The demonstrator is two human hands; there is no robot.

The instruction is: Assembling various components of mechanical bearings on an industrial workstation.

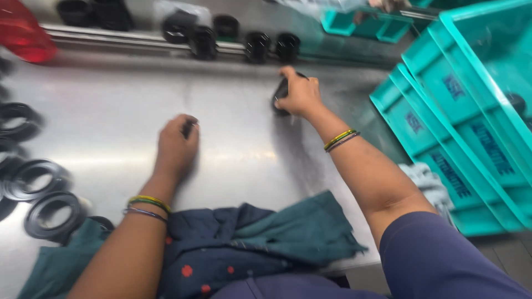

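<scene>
So the person's right hand is stretched out across the steel table, fingers curled around a round black part that sits on the table near the far rail. Left hand is closer in, fingers bent over a small black piece, which is mostly hidden, so hard to say what it is. Flat black rings lie off to the left, more black parts line the back rail, and teal crates are stacked on the right.
</scene>
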